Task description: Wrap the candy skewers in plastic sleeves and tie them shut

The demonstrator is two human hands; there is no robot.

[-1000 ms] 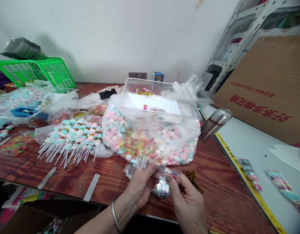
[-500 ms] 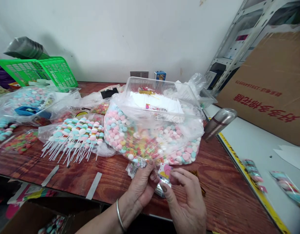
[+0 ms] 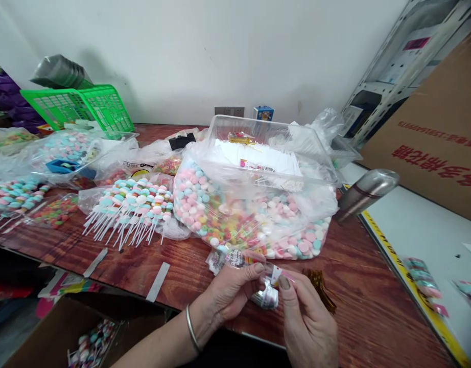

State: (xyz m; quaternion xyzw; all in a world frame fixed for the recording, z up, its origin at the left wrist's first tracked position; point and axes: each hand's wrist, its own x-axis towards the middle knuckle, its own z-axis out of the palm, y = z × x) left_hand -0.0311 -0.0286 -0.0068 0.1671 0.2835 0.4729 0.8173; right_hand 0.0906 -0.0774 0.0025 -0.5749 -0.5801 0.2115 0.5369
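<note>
My left hand (image 3: 235, 291), with a metal bangle on its wrist, pinches a clear printed plastic bag (image 3: 237, 258) between thumb and fingers. Close beside it, my right hand (image 3: 310, 317) is closed on a small pink and white printed card (image 3: 276, 275) at the bag's right end. Whether the card is inside the bag or against it I cannot tell. Below the hands lies a silvery packet (image 3: 266, 297), partly hidden by fingers. A bundle of gold twist ties (image 3: 320, 289) rests just behind my right hand.
A large clear bag of marshmallows and ring candies (image 3: 220, 225) lies ahead, under a clear plastic tray (image 3: 315, 138) of white sticks. Marshmallow skewers (image 3: 132, 204) lie left. A steel flask (image 3: 368, 194) leans at right. An open cardboard box (image 3: 47, 332) stands below the table edge.
My right hand has closed onto the card, which has turned and shows less of its printed face. Both hands appear slightly further right as the camera view has shifted left.
</note>
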